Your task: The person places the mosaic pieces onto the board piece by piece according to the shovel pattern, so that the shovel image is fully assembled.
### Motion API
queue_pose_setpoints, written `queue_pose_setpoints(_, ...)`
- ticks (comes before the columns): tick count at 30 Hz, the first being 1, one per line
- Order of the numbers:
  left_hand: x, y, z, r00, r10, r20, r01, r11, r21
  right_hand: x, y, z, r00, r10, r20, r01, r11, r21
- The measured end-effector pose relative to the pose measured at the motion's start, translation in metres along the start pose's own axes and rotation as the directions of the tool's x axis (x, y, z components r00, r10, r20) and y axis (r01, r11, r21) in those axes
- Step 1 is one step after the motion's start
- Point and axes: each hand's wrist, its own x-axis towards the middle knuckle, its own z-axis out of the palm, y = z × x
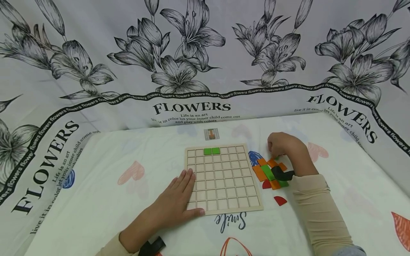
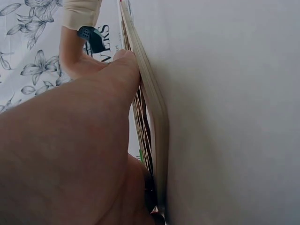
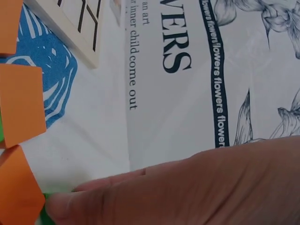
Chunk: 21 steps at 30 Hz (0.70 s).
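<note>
A pale wooden grid board (image 1: 224, 211) lies on the cloth with two green square tiles (image 1: 211, 151) side by side in its top row. My left hand (image 1: 174, 202) rests on the board's left edge, fingers straight and thumb at the lower corner. In the left wrist view the thumb lies along the board's rim (image 2: 159, 126). Right of the board, my right hand (image 1: 285, 144) reaches with bent fingers to the far side of a pile of orange and green tiles (image 1: 266, 171). In the right wrist view its thumb and fingers pinch a green tile (image 3: 45, 216), mostly hidden, beside orange tiles (image 3: 21, 105).
Two red quarter-round pieces (image 1: 280, 201) lie at the pile's near side. A small picture card (image 1: 211, 133) with a grid and an orange figure is beyond the board. The printed cloth (image 1: 153, 153) covers the table, and a flowered curtain (image 1: 192, 78) hangs behind.
</note>
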Motion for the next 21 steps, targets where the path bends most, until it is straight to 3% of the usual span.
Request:
queue_pose_setpoints(7,0.001,0.001,-0.001,1.0,-0.007,0.008,0.007,1.0,-0.017,0.008,-0.001,0.003,0.994,-0.101,-0.046,0.102,0.995,0.022)
queue_pose_setpoints(14,0.0,0.002,-0.003,1.0,0.004,-0.009,-0.004,1.0,-0.026,0.009,0.004,0.001,0.99,-0.133,-0.051,0.137,0.989,0.064)
queue_pose_setpoints(21,0.001,0.003,-0.004,1.0,0.005,-0.012,-0.005,1.0,-0.028,0.014,0.009,0.0,0.962,-0.258,-0.093,0.27,0.951,0.148)
